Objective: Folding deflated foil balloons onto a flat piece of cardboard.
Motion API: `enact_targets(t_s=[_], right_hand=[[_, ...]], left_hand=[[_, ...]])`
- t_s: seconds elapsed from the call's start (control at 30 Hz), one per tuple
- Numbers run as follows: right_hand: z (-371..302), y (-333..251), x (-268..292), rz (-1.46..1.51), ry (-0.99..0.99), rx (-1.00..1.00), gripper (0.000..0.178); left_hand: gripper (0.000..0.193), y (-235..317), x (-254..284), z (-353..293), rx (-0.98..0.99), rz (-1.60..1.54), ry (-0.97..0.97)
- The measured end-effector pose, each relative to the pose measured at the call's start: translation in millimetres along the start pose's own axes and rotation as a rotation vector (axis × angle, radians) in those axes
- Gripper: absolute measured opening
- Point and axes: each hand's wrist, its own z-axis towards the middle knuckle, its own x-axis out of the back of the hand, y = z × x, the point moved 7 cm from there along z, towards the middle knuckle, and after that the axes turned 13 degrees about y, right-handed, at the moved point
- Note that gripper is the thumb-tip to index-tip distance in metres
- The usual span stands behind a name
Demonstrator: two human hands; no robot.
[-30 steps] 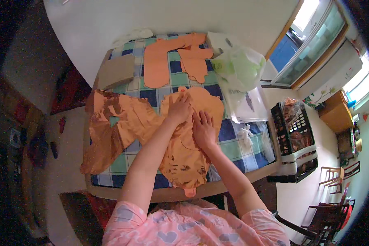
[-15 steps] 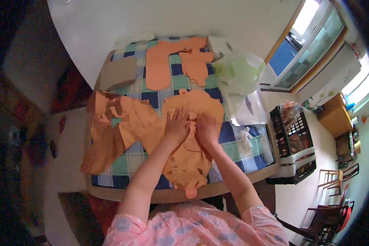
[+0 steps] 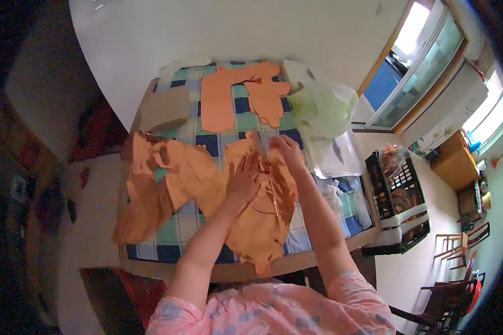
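Observation:
A flat, shiny orange-copper foil balloon (image 3: 251, 234) with small tabs at its ends lies on the table in front of me. My left hand (image 3: 243, 180) rests on its middle with the fingers stretched out. Up at its far right part, my right hand (image 3: 288, 152) is closed on the foil and lifts it. The foil there is creased and partly turned over, showing a darker reflective face. A second crumpled copper foil piece (image 3: 198, 167) lies to the left, against the balloon.
Flat orange foil pieces (image 3: 218, 106) lie at the back of the checked tablecloth (image 3: 170, 226). A grey-brown flat sheet (image 3: 165, 109) sits back left. White-and-green plastic bags (image 3: 324, 109) stand back right, near a crumpled white bag (image 3: 333, 192). Beyond the right edge is a black crate (image 3: 397, 201).
My right hand has moved away from me and upward, pulling the balloon's right side up and over. My left hand stays on its middle, and the foil is more creased.

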Motion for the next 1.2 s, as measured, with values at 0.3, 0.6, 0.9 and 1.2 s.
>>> enact_targets(t_s=[0.3,0.6,0.9,1.2], right_hand=[[-77,43,-17,-0.619,-0.083,0.286,0.054],[-103,5,-23,-0.586,0.062,0.475,0.05],[-108,8,-38,-0.819,-0.137,0.513,0.052],[-115,-17,-37,-0.712,0.002,0.664,0.048]], left_hand=[[0.045,9,4,7,0.028,-0.134,0.05],[0.045,3,9,2,0.017,-0.17,0.206],[0.041,-17,15,8,0.144,-0.351,0.287],[0.04,-15,-3,39,-0.03,-0.292,0.269]])
